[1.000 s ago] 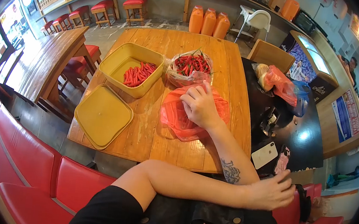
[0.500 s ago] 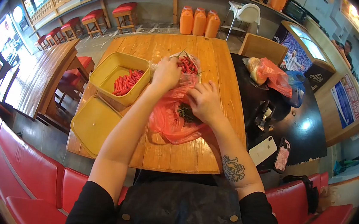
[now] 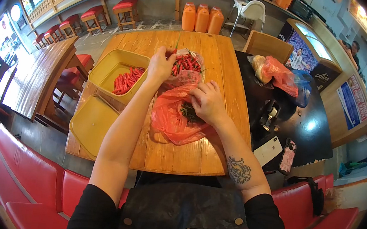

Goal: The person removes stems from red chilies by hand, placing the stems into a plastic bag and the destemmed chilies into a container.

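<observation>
My left hand [image 3: 161,66] pinches a red chili [image 3: 175,50] by its body, its green stem pointing up and away. Just right of it, a clear plastic bag [image 3: 186,77] lies open with many red chilies [image 3: 188,63] still bearing stems. My right hand [image 3: 209,103] hovers with curled fingers at the edge of a red plastic bag [image 3: 169,126], which holds green stems [image 3: 189,112]; what its fingertips grip, if anything, is hidden. Left of my left forearm, a yellow tub [image 3: 103,75] contains stemless red chilies [image 3: 128,81].
The tub's yellow lid [image 3: 90,125] lies on the wooden table [image 3: 210,157]. On the black table [image 3: 313,140] to the right are a white phone [image 3: 268,152], a pink-patterned case [image 3: 288,157], a tape dispenser [image 3: 270,115] and another red plastic bag [image 3: 280,77]. Red bench seats [image 3: 33,157] run behind.
My left hand has moved up and left from the chili pile, and a single chili now shows in its fingers. My right hand stays almost in place.
</observation>
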A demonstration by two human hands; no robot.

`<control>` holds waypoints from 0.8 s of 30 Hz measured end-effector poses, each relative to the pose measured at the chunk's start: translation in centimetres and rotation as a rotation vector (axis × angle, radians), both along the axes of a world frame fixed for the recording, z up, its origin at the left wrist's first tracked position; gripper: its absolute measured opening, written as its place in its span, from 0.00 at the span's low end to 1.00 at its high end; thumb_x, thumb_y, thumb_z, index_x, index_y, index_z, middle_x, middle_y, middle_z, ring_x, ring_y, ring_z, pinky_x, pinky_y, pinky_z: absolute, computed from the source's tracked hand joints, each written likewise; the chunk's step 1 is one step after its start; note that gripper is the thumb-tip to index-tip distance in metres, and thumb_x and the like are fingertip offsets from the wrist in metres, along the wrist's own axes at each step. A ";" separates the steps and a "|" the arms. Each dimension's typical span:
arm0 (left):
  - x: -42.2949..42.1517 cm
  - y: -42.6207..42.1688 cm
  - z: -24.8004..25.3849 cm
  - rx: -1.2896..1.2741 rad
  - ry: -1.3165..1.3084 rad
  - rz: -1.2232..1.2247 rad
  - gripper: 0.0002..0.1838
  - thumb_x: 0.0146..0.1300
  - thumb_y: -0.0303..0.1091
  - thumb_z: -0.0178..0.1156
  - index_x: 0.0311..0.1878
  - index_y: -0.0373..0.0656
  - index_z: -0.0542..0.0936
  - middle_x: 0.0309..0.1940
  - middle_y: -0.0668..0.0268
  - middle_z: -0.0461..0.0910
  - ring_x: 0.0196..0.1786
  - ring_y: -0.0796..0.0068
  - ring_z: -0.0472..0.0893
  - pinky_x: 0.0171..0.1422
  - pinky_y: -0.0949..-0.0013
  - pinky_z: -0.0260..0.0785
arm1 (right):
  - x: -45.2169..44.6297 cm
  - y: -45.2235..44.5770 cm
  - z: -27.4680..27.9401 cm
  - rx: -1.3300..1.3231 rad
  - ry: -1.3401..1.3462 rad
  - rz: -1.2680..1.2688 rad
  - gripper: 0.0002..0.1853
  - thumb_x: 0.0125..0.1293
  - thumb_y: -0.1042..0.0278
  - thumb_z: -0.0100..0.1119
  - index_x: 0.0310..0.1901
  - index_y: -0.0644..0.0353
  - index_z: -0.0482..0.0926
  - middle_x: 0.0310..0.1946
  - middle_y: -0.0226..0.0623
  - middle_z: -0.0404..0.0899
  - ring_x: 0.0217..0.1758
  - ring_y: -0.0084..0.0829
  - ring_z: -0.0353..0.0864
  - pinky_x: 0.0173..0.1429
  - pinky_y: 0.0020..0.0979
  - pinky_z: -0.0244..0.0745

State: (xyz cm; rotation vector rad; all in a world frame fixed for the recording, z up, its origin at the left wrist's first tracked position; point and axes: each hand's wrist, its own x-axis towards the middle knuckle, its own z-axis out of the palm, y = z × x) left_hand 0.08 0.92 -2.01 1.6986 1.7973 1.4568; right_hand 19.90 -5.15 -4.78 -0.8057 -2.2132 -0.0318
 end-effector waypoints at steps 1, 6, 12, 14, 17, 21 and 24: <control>0.1 -0.8 0.7 -0.002 0.000 0.000 0.11 0.60 0.34 0.61 0.41 0.37 0.79 0.39 0.53 0.82 0.44 0.54 0.81 0.50 0.59 0.71 | 0.0 0.0 0.0 0.004 0.009 0.000 0.05 0.55 0.68 0.63 0.33 0.55 0.79 0.32 0.33 0.74 0.43 0.37 0.75 0.61 0.50 0.63; 0.3 -7.0 0.9 0.087 0.021 -0.199 0.10 0.60 0.33 0.61 0.41 0.38 0.79 0.36 0.56 0.80 0.42 0.58 0.79 0.48 0.61 0.70 | -0.3 -0.3 0.6 -0.080 0.122 0.001 0.16 0.52 0.71 0.65 0.44 0.54 0.78 0.37 0.37 0.74 0.44 0.40 0.75 0.59 0.44 0.65; 0.3 -8.9 -0.2 0.246 0.386 -0.431 0.10 0.54 0.29 0.64 0.40 0.41 0.79 0.35 0.58 0.73 0.45 0.57 0.75 0.49 0.62 0.69 | -1.1 -0.7 0.6 0.062 0.222 -0.040 0.27 0.48 0.74 0.68 0.53 0.50 0.75 0.52 0.43 0.68 0.54 0.44 0.69 0.57 0.42 0.66; 0.6 -9.0 -0.3 0.295 0.430 -0.462 0.10 0.54 0.29 0.64 0.39 0.41 0.78 0.36 0.58 0.73 0.44 0.55 0.75 0.49 0.60 0.68 | -0.9 -0.4 0.4 0.074 0.181 -0.051 0.26 0.47 0.74 0.69 0.51 0.49 0.77 0.53 0.43 0.68 0.53 0.44 0.69 0.57 0.42 0.66; 0.5 -9.2 -0.3 0.256 0.426 -0.459 0.09 0.54 0.28 0.64 0.39 0.40 0.78 0.37 0.58 0.75 0.44 0.55 0.76 0.48 0.60 0.69 | -1.0 -0.6 0.6 0.143 0.164 -0.087 0.19 0.47 0.73 0.70 0.44 0.50 0.81 0.53 0.41 0.69 0.52 0.44 0.69 0.56 0.40 0.67; 0.0 -9.0 -0.2 0.142 0.397 -0.480 0.10 0.54 0.28 0.63 0.40 0.40 0.78 0.37 0.58 0.77 0.43 0.56 0.78 0.48 0.60 0.71 | -0.6 -0.2 0.5 0.113 0.147 -0.020 0.15 0.50 0.73 0.69 0.41 0.51 0.82 0.51 0.40 0.71 0.52 0.42 0.70 0.53 0.39 0.68; -0.4 -8.9 0.1 0.137 0.378 -0.533 0.10 0.55 0.29 0.63 0.41 0.40 0.79 0.36 0.59 0.78 0.44 0.58 0.79 0.49 0.61 0.71 | -0.2 0.4 0.2 0.079 0.120 0.011 0.12 0.52 0.72 0.68 0.40 0.52 0.82 0.50 0.40 0.71 0.51 0.41 0.70 0.52 0.38 0.68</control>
